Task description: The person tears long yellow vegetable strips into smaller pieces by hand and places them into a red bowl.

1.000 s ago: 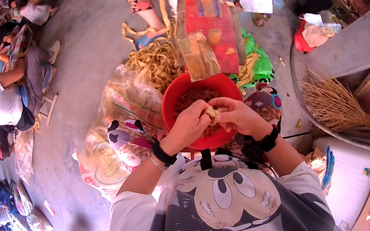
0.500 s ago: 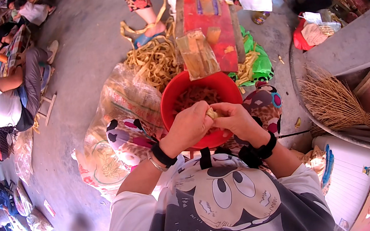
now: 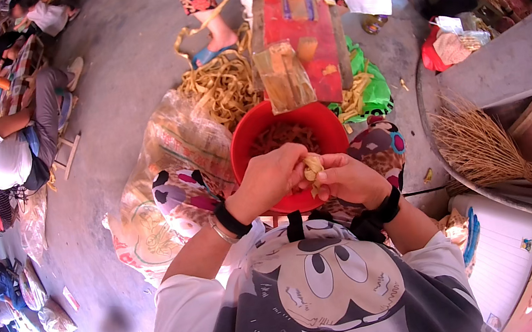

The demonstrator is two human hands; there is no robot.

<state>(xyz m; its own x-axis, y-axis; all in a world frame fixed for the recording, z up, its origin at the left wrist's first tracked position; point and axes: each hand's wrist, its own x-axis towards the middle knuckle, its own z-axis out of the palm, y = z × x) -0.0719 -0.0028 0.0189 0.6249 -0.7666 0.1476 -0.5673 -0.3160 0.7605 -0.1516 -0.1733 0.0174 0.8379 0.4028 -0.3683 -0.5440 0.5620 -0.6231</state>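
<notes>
Between my two hands is a small folded bundle of a flat yellow-tan strip (image 3: 313,168), its exact material unclear. My left hand (image 3: 273,177) grips it from the left, fingers bent. My right hand (image 3: 356,180) pinches it from the right with the thumb on its near side. Both hands are over the near part of a red bucket (image 3: 241,143). Down inside the bucket lie many small brownish pieces (image 3: 281,137), partly hidden by my hands.
A red-and-wood block stand (image 3: 286,36) overhangs the bucket's far rim. Loose tan strips (image 3: 222,92) are heaped left of it, a green bag (image 3: 374,88) right. A clear sack (image 3: 160,166) lies by my left leg; a twig broom (image 3: 487,143) is at right. Co-workers sit around.
My right hand has shifted slightly right and turned, so more of the bundle shows between my fingers. The long strip by the far co-worker's leg has changed shape.
</notes>
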